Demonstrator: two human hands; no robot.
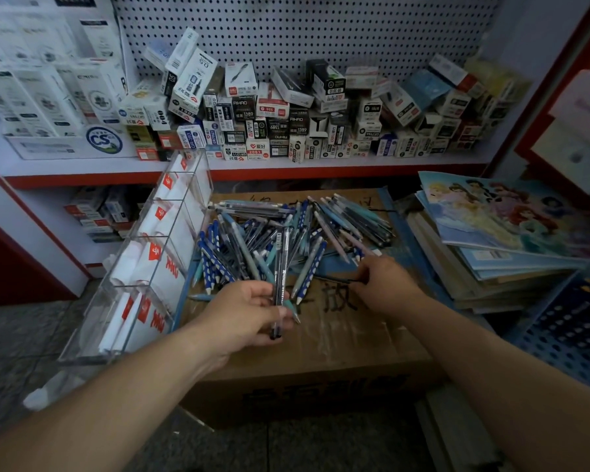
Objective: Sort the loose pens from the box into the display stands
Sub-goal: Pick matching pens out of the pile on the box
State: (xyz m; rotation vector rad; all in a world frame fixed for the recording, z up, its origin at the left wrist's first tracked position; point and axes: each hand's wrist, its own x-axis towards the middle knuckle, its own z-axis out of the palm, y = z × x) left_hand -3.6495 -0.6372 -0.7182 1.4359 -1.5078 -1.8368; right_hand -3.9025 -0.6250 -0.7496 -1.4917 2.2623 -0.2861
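Note:
A heap of loose pens (286, 233), blue, grey and pinkish, lies on top of a closed cardboard box (338, 342). My left hand (242, 311) grips two dark pens (279, 277), held upright over the box's near half. My right hand (385, 284) pinches one thin black pen (334, 278) that lies flat at the heap's near edge. A clear acrylic display stand (143, 267) with several compartments and white card inserts leans against the box's left side.
A red-edged shelf (286, 165) behind the box carries many small pen cartons before a pegboard. A stack of notebooks and picture books (511, 240) sits to the right. A blue perforated crate (573, 335) is at lower right. Tiled floor lies below.

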